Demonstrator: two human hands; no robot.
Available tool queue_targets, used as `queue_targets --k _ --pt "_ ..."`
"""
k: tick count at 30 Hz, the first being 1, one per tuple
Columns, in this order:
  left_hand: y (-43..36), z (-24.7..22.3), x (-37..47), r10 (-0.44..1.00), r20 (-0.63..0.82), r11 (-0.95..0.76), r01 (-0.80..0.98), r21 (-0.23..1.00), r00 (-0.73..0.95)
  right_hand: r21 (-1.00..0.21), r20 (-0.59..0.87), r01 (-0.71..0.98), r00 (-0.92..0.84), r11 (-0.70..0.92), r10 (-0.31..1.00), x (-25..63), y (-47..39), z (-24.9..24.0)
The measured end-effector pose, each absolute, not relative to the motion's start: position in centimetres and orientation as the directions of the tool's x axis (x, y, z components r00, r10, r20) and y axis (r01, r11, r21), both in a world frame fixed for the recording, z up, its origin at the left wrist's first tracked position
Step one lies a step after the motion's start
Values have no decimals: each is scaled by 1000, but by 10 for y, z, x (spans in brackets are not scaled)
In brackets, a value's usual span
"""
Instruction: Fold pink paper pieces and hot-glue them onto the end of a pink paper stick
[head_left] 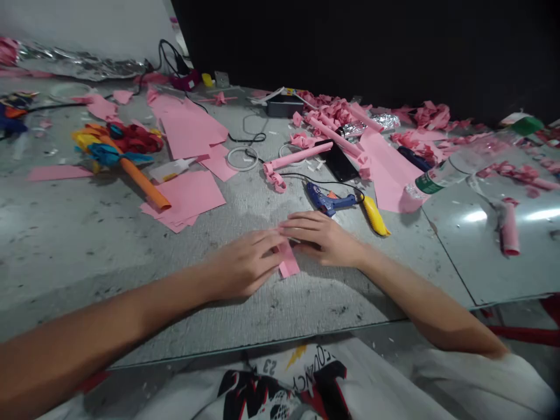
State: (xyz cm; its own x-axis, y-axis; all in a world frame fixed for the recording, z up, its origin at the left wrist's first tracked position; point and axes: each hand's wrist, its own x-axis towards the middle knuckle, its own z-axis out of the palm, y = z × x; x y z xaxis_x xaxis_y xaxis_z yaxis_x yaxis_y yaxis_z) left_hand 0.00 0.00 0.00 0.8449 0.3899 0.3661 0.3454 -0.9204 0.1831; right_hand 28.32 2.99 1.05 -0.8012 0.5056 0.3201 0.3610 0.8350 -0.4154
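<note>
Both hands meet over a small strip of pink paper (289,265) near the front of the grey table. My left hand (245,262) has its fingers closed on the strip's left side and upper end. My right hand (326,238) pinches the same strip at its upper end, fingertips against those of the left. Part of the paper is hidden under the fingers. Just beyond my right hand lie a blue glue gun (328,199) and a yellow utility knife (375,216).
Pink paper sheets (192,195) and an orange paper tube with colourful petals (144,184) lie to the left. Behind are a phone (339,163), rolls of tape (242,158) and crumpled pink paper (324,111). A plastic bottle (441,175) lies at right, near the table's seam.
</note>
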Motion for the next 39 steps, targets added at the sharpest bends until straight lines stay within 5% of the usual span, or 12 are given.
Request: queue_targets --k 10,21,29,39 --pt "5 -1 -4 440 394 -898 398 188 807 -306 307 399 -818 864 486 279 28 7" --pt "-1 4 -1 521 387 -850 504 155 761 -363 321 368 -813 856 486 277 28 5" --pt "-3 2 -1 472 458 -844 536 -12 753 -285 321 451 -787 846 527 277 19 6" --pt "-2 -1 0 516 466 -829 557 58 719 -305 284 503 -763 809 581 272 12 11"
